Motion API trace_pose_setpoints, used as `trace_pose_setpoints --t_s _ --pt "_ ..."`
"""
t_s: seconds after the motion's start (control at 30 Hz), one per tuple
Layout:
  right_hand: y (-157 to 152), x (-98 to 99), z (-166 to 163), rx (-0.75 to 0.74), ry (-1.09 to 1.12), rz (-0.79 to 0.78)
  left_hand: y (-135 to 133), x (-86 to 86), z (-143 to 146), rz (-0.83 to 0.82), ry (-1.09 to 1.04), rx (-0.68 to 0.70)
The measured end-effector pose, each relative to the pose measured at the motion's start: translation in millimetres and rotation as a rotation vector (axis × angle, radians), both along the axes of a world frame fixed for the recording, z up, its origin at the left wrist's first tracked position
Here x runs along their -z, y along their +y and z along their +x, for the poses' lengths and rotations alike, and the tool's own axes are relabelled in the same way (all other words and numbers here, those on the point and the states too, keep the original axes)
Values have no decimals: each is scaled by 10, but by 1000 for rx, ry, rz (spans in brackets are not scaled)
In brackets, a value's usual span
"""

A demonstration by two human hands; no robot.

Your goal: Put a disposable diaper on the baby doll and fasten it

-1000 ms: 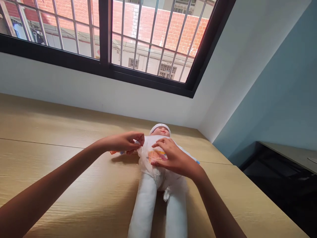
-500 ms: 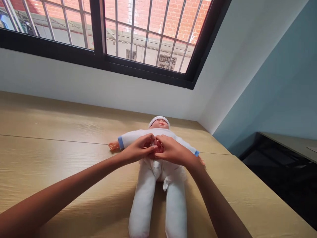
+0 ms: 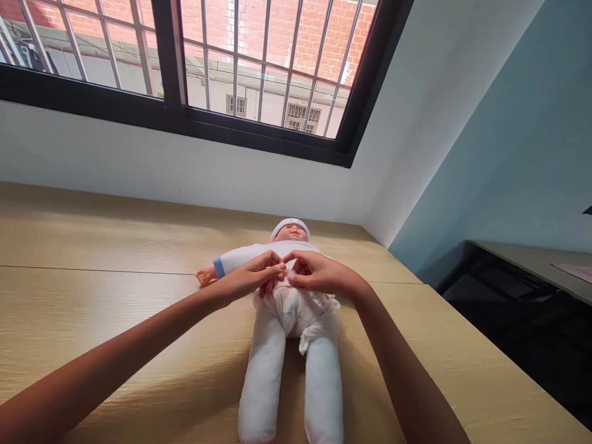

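Note:
A baby doll [image 3: 290, 233] lies on its back on a light wooden table [image 3: 102, 327], its head pointing away from me. It wears a white cap, a white top [image 3: 272, 249] with blue cuffs, a white diaper [image 3: 291, 311] and white leggings [image 3: 263, 382]. My left hand [image 3: 259, 277] and my right hand [image 3: 314, 274] meet at the doll's belly, with the fingers of both pinching the lower edge of the top. Their fingers hide the top's front fastening.
A seam crosses the table under the doll's arms. The table's right edge drops to a dark gap, beyond which stands a lower desk [image 3: 531, 265] holding a pink sheet [image 3: 573, 272]. A barred window [image 3: 176, 74] is set in the wall behind.
The top, open over the diaper's orange print a second ago, now lies closed over the belly. My hands have come together at its lower edge, and the view has tilted slightly.

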State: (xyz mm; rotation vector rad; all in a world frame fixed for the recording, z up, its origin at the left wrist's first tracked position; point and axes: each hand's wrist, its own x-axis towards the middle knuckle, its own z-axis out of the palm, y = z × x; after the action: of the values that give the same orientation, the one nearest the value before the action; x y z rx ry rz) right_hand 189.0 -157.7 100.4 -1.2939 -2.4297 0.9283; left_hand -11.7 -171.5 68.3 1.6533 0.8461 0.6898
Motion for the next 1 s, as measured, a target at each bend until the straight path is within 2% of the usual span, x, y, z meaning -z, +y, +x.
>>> trace_pose_setpoints --t_s 0.13,0.27,0.37,0.5,0.57,0.63,0.7,0.77,0.9,0.97,1.0 --pt "-27 13 -21 134 -38 2 42 39 -28 19 6 46" --pt "-97 -29 -39 260 -19 102 66 57 -47 67 12 50" --pt "-194 -146 -25 370 87 306 71 68 -39 136 33 15" --pt "-371 -310 -26 492 438 710 57 77 -17 210 74 0" --pt "-446 -345 -45 470 506 973 42 81 -5 242 89 -5" --pt "-489 -345 -76 386 469 1225 23 84 6 308 110 -9" --pt "-500 -315 -115 287 409 1397 0 79 12 392 141 -9" --pt "-494 -268 -161 218 382 1502 -25 56 9 453 176 -1" --pt "-514 -173 -233 149 365 1688 -79 -54 -18 463 225 5" --pt "-557 -148 -247 90 357 1735 -115 -134 -36 473 235 -25" --pt "-583 -143 -250 61 324 1706 -139 -180 -46 483 227 -36"
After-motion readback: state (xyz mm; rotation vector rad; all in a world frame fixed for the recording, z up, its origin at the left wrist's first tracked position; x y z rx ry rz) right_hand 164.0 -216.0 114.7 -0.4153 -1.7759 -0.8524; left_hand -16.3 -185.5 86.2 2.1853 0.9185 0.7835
